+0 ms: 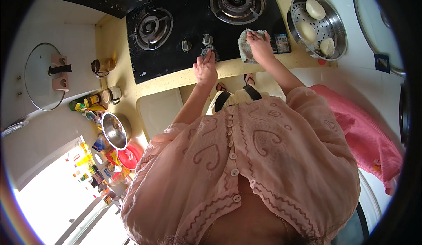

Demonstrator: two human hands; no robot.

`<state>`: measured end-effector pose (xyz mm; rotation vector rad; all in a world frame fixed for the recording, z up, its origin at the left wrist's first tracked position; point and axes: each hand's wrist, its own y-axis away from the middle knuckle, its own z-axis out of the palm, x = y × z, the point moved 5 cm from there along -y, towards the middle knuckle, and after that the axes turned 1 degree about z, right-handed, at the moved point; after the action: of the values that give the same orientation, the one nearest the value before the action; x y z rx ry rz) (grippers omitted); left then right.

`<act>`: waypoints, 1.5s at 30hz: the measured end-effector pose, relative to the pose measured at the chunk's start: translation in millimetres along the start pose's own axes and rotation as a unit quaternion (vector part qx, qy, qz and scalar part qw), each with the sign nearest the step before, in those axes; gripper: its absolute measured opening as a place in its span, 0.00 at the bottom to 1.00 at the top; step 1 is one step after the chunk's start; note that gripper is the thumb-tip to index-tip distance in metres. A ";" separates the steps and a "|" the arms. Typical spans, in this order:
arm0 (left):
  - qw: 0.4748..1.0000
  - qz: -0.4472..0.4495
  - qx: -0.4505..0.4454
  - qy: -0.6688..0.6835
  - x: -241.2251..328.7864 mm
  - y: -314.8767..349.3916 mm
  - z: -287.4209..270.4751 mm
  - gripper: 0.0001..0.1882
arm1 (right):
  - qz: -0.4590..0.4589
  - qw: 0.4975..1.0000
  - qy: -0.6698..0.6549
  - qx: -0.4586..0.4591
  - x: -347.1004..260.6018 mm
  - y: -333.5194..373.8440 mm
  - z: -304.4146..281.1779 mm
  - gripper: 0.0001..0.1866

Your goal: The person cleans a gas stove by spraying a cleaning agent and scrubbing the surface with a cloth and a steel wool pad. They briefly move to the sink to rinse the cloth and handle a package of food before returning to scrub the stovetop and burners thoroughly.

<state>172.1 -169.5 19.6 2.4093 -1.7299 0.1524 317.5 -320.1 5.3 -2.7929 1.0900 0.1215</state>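
Note:
The black glass gas stove [176, 67] lies in front of me, with two burners and two control knobs. My left hand [205, 69] presses its fingers onto a dark grey, tangled scrubber [214, 54], which looks like steel wool, just below the right knob [207, 39]. Most of the scrubber's near side is hidden under the fingertips. Farther right, my right hand [260, 46] grips a grey-green cloth [244, 47] that lies over the stove's front edge. The left knob [186, 45] stands untouched beside my left hand.
A perforated steel basin [339, 36] with several pale, rounded pieces stands on the right counter. Left are glass mugs [111, 95], a steel bowl [123, 128], a red basin [128, 158] and assorted packages. A glass lid [41, 80] hangs on the left wall. Pink fabric [351, 126] hangs at right.

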 end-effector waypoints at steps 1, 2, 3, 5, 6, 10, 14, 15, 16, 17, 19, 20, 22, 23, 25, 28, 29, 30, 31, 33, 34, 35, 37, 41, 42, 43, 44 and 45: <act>1.000 0.007 0.000 -0.001 6.1 -3.0 1.1 0.24 | 0.000 1.000 0.003 0.001 -1.2 -0.5 -0.9 0.14; 1.000 0.015 0.000 -0.002 12.8 -6.8 3.4 0.24 | -0.003 1.000 0.002 0.005 -2.9 -0.6 -1.0 0.13; 0.999 0.045 0.031 -0.002 23.1 -13.9 5.7 0.24 | -0.007 1.000 0.003 0.009 -3.1 0.0 0.0 0.13; 0.999 0.037 0.017 0.013 41.3 -35.2 6.9 0.23 | -0.019 1.000 0.008 0.013 -2.0 1.6 1.8 0.12; 0.999 0.038 0.005 0.008 48.7 -48.2 6.2 0.23 | -0.025 1.000 0.011 0.014 -0.2 2.8 3.9 0.12; 0.997 -0.023 -0.003 0.067 52.7 -87.5 9.8 0.25 | -0.040 0.999 -0.004 0.000 -0.5 2.6 -5.9 0.13; 0.978 -0.004 0.066 0.197 44.9 -89.2 4.5 0.24 | -0.036 0.996 -0.076 -0.026 -9.6 -7.0 -33.0 0.18; 0.970 0.015 0.091 0.226 42.0 -83.2 -0.2 0.22 | -0.045 0.994 -0.098 -0.013 -12.9 -9.5 -37.6 0.19; 0.959 0.032 0.117 0.255 38.5 -76.8 -5.2 0.20 | -0.064 0.991 -0.119 0.003 -18.9 -14.3 -43.3 0.21; 0.947 0.048 0.143 0.282 37.6 -70.0 -9.3 0.18 | -0.090 0.990 -0.106 0.007 -26.0 -19.4 -45.5 0.21; 0.941 0.047 0.228 0.247 34.5 -54.8 -24.8 0.12 | -0.149 0.985 -0.085 0.018 -41.1 -31.6 -48.4 0.23; 0.944 0.036 0.236 0.228 27.5 -46.4 -28.5 0.11 | -0.157 0.986 -0.044 -0.033 -45.6 -36.0 -39.5 0.24; 0.949 0.000 0.251 0.191 10.8 -31.1 -37.5 0.10 | -0.180 0.980 -0.023 -0.078 -46.9 -42.8 -7.4 0.23; 0.950 -0.027 0.258 0.173 0.8 -23.6 -40.4 0.09 | -0.201 0.975 -0.012 -0.091 -47.6 -46.2 5.7 0.23; 0.947 -0.060 0.273 0.156 -20.2 -8.4 -36.1 0.09 | -0.213 0.971 -0.004 -0.107 -55.8 -58.6 13.1 0.22; 0.947 -0.100 0.275 0.131 -40.3 3.9 -32.6 0.10 | -0.228 0.962 0.007 -0.148 -72.5 -82.3 17.2 0.24; 0.945 -0.112 0.277 0.132 -43.3 11.0 -31.6 0.10 | -0.232 0.959 0.011 -0.163 -79.5 -90.4 17.8 0.25; 0.942 -0.125 0.282 0.131 -44.6 16.6 -32.4 0.11 | -0.244 0.956 0.020 -0.162 -87.4 -99.4 19.6 0.24; 0.939 -0.135 0.288 0.130 -43.5 20.5 -34.8 0.11 | -0.246 0.957 0.012 -0.154 -94.7 -109.0 29.1 0.24; 0.937 -0.204 0.262 0.105 -41.1 32.1 -37.2 0.12 | -0.275 0.956 0.022 -0.104 -109.3 -125.8 36.8 0.21; 0.939 -0.222 0.243 0.094 -42.4 35.4 -36.3 0.13 | -0.267 0.955 0.000 -0.129 -116.0 -137.7 41.3 0.22; 0.941 -0.239 0.224 0.084 -45.1 36.4 -35.5 0.15 | -0.273 0.953 0.002 -0.134 -118.2 -146.4 43.1 0.21; 0.943 -0.268 0.186 0.062 -57.5 45.2 -26.4 0.19 | -0.284 0.947 0.003 -0.149 -128.9 -155.3 37.8 0.21; 0.950 -0.289 0.122 -0.005 -82.5 50.5 -22.2 0.27 | -0.378 0.907 0.037 -0.181 -124.9 -144.8 47.6 0.21; 0.950 -0.304 0.077 0.003 -90.0 48.8 -18.0 0.29 | -0.374 0.908 0.046 -0.186 -123.5 -149.1 46.1 0.21; 0.950 -0.306 0.058 -0.012 -96.4 49.1 -14.7 0.29 | -0.362 0.913 0.054 -0.177 -125.1 -158.9 47.8 0.21; 0.950 -0.308 0.038 -0.028 -103.2 50.1 -10.3 0.28 | -0.337 0.922 0.052 -0.183 -128.8 -172.3 47.8 0.22; 0.951 -0.305 0.023 -0.045 -109.5 46.2 -8.9 0.28 | -0.309 0.932 0.051 -0.184 -129.9 -190.8 46.0 0.22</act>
<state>93.3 -80.4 12.0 2.8893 -0.9386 -0.0017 350.5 -87.3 -4.4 -3.3575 0.1601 0.1189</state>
